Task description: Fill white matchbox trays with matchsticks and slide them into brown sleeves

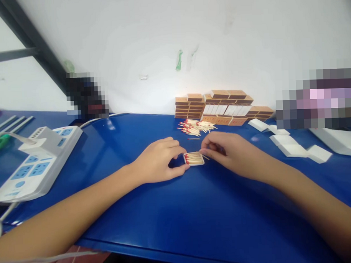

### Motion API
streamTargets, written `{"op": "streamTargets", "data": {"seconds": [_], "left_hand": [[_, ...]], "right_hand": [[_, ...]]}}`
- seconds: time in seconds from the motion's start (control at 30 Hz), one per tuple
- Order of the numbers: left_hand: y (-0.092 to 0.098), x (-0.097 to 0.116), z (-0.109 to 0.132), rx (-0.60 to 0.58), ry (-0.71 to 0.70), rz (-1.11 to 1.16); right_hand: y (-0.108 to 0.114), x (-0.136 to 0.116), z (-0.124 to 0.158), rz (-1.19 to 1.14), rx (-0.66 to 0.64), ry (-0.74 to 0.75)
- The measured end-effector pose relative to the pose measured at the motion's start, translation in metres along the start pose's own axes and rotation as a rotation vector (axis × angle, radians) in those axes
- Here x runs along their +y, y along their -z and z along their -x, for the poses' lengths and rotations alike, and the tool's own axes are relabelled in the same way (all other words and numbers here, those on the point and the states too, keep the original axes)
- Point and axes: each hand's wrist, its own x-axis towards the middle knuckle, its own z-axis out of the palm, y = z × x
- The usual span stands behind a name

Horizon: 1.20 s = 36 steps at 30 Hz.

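Note:
A small white matchbox tray (194, 164) filled with red-tipped matches (194, 158) lies on the blue table. My left hand (159, 161) grips its left end between thumb and fingers. At the tray's right end, my right hand (228, 150) has thumb and forefinger pinched on a matchstick (205, 157), whose bare end sticks out past the tray's edge. Just beyond the tray lies a single match (193, 139). Behind that is a loose heap of matches (194, 127), most with their red heads toward the left.
Stacked brown matchboxes (189, 107) stand against the white wall, with white trays (216, 109) among them. Folded white paper strips (291, 146) lie at the right. A white power strip (41, 167) with plugged-in cables occupies the left side. The table's front edge (157, 257) is near me.

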Motion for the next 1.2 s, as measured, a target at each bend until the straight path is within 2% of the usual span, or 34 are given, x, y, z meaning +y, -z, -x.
{"op": "streamTargets", "data": {"seconds": [0.13, 0.2, 0.3, 0.43, 0.57, 0.77, 1.0, 1.1, 1.2], "left_hand": [[0.000, 0.002, 0.000, 0.094, -0.007, 0.040], [-0.001, 0.002, 0.000, 0.075, 0.009, 0.029], [-0.001, 0.001, 0.000, 0.032, 0.031, 0.018], [-0.001, -0.001, 0.000, 0.044, 0.069, 0.021], [-0.002, -0.002, 0.000, 0.011, 0.082, 0.031], [-0.002, -0.003, 0.000, -0.015, 0.094, 0.006], [-0.001, -0.001, -0.001, -0.018, 0.081, 0.003], [-0.002, 0.000, 0.001, 0.041, 0.079, 0.024], [-0.004, 0.001, 0.002, 0.033, 0.107, 0.041]], "right_hand": [[0.006, 0.014, -0.003, 0.099, 0.090, -0.002], [0.008, 0.018, -0.004, 0.136, 0.094, -0.035], [0.009, 0.019, -0.005, 0.132, 0.019, -0.075], [0.004, 0.016, -0.002, 0.069, -0.113, -0.087], [0.003, 0.017, 0.001, 0.084, -0.152, -0.109], [0.001, 0.009, 0.001, 0.092, 0.000, -0.029], [-0.013, -0.006, 0.001, 0.065, -0.012, 0.070], [-0.006, -0.003, 0.001, 0.075, 0.090, 0.100], [0.000, 0.004, -0.001, 0.124, 0.185, 0.105]]}}
